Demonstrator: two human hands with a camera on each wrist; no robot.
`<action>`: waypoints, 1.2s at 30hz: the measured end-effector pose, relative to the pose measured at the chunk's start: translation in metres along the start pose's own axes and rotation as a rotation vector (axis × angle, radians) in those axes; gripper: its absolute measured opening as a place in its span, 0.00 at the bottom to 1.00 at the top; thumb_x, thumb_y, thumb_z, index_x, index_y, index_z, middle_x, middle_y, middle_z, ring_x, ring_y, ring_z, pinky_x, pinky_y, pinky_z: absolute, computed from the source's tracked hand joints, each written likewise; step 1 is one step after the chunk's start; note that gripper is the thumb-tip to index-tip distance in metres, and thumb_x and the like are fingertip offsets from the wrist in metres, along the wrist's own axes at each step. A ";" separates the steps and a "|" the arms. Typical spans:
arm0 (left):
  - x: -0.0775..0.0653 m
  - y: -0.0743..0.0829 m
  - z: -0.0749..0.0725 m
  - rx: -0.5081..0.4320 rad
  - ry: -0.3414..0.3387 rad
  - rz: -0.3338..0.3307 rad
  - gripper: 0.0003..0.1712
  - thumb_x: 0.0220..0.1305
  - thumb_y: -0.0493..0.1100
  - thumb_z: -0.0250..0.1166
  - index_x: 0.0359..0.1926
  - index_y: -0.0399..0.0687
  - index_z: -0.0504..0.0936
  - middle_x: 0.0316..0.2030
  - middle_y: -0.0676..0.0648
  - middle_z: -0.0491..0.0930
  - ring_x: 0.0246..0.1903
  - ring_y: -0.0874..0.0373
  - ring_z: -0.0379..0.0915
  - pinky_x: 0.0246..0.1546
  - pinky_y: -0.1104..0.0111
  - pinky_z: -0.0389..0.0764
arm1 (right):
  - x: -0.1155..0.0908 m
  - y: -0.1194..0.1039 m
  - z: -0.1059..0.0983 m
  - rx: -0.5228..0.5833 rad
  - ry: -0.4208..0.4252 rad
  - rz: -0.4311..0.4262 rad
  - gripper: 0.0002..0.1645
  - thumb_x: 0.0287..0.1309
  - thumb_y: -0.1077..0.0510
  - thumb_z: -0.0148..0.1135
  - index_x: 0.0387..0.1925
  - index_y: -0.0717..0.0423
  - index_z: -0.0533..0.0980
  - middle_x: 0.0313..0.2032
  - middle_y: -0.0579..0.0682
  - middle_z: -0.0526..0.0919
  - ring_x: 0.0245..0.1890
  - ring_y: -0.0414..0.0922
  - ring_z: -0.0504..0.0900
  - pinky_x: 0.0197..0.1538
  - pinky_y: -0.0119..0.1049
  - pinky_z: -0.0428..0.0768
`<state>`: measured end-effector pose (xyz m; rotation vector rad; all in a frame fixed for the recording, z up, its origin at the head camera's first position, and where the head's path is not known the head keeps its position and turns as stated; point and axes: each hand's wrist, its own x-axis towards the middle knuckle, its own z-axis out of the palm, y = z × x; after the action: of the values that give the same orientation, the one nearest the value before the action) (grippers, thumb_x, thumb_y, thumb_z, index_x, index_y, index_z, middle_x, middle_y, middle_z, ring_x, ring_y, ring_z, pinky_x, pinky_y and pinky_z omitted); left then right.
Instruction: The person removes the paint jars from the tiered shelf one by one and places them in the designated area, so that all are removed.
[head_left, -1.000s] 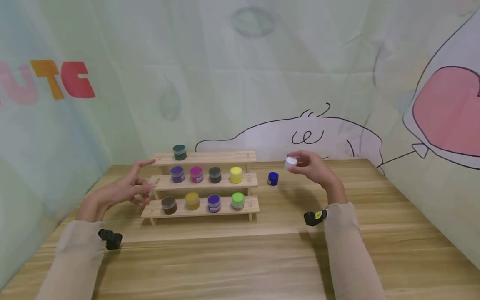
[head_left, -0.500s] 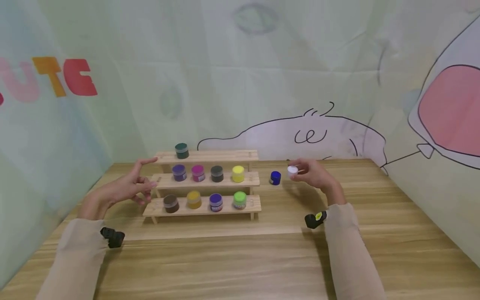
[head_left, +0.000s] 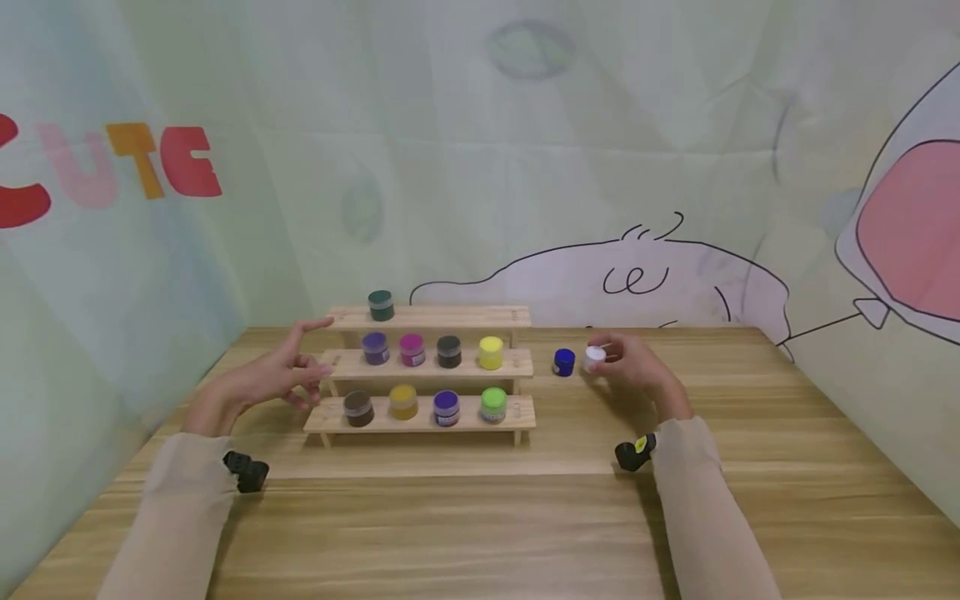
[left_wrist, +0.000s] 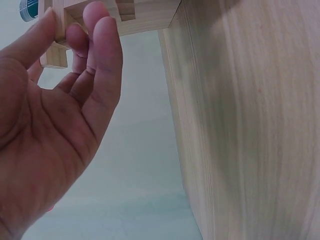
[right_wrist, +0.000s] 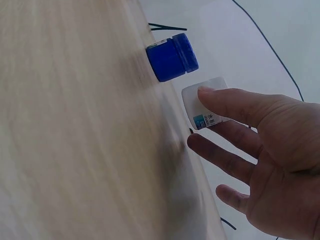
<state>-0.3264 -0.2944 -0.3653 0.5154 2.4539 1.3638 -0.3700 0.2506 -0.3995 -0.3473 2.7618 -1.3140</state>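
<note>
My right hand (head_left: pixel 628 364) pinches a small white paint jar (head_left: pixel 594 359) between thumb and fingers, right at the tabletop. In the right wrist view its printed label (right_wrist: pixel 210 120) shows beside the thumb. Close to its left stands a blue paint jar (head_left: pixel 564 362), a small gap apart. My left hand (head_left: pixel 279 372) is at the left end of a three-tier wooden rack (head_left: pixel 465 317), one finger stretched to the top tier and another fingertip at the middle tier. In the left wrist view the thumb tip touches the wood and the other fingers are loosely bent.
A dark green jar (head_left: pixel 381 306) stands on the top tier. Purple, magenta (head_left: pixel 412 350), black and yellow (head_left: pixel 491 352) jars line the middle tier. Brown, ochre (head_left: pixel 403 402), blue-violet and light green (head_left: pixel 493 405) jars line the bottom one. A printed cloth (head_left: pixel 480 167) hangs behind the table.
My right hand has lowered the white jar from above the table to beside the blue jar. My left hand stays at the rack, and the head view has shifted slightly left.
</note>
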 end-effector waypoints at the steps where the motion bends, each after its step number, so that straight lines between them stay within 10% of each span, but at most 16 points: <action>1: 0.000 0.000 0.000 -0.001 0.001 -0.001 0.48 0.78 0.46 0.55 0.78 0.65 0.28 0.38 0.31 0.76 0.32 0.46 0.80 0.34 0.50 0.83 | 0.000 0.000 0.000 -0.001 0.000 0.005 0.27 0.66 0.60 0.66 0.64 0.61 0.71 0.58 0.63 0.77 0.59 0.59 0.75 0.63 0.54 0.71; 36: -0.003 -0.001 0.002 -0.013 -0.004 0.036 0.47 0.78 0.44 0.54 0.79 0.63 0.29 0.36 0.31 0.75 0.30 0.47 0.78 0.32 0.51 0.83 | 0.002 -0.014 0.003 -0.097 -0.033 -0.053 0.30 0.69 0.57 0.62 0.68 0.64 0.68 0.64 0.67 0.72 0.63 0.63 0.71 0.63 0.58 0.70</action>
<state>-0.3226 -0.2945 -0.3670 0.5619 2.4427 1.3899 -0.3694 0.2395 -0.3905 -0.4472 2.8137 -1.1769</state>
